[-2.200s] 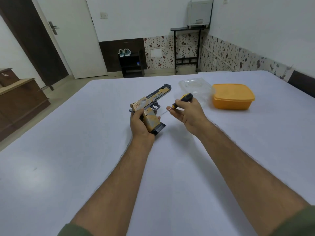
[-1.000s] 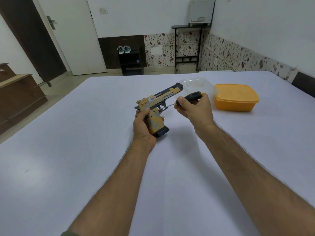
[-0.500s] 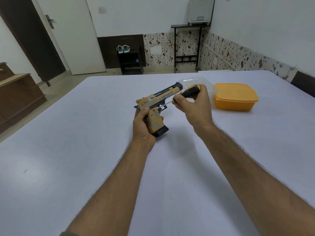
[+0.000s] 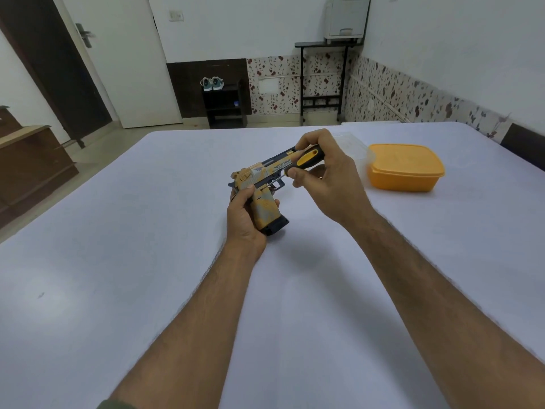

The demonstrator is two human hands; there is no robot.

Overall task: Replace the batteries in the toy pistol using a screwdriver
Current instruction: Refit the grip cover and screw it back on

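One toy pistol [image 4: 263, 184], one screwdriver [image 4: 306, 157], two hands, all gathered just above the middle of the white table [image 4: 118, 261]. The left hand [image 4: 244, 219] has its fingers wrapped round the pistol's orange-and-grey grip from the 9 o'clock side, thumb lying along the rear of the frame, with the dark base of the grip low over the cloth; whether it touches cannot be told. The barrel points up toward 1 o'clock, printed side facing the camera.

The right hand [image 4: 327, 175] comes in from 4 o'clock and pinches the black-and-yellow handle of the screwdriver, fingers curled over the top and thumb pressed underneath. The thin shaft runs down toward 8 o'clock and its tip sits at the pistol's side just above the grip, beside the trigger guard; whether it is seated in a screw is too small to tell.

At 3 o'clock from the hands stands one orange lidded container [image 4: 405, 168], well apart from the pistol. One clear plastic tub [image 4: 354, 144] lies partly behind the right hand, touching or just beside the orange container.

Beyond the far table edge at 12 o'clock, one pair of shoes [image 4: 212, 83] rests on a dark low shelf [image 4: 225, 104], and at 1 o'clock one grey printer [image 4: 346, 17] tops a black stand [image 4: 323, 81]
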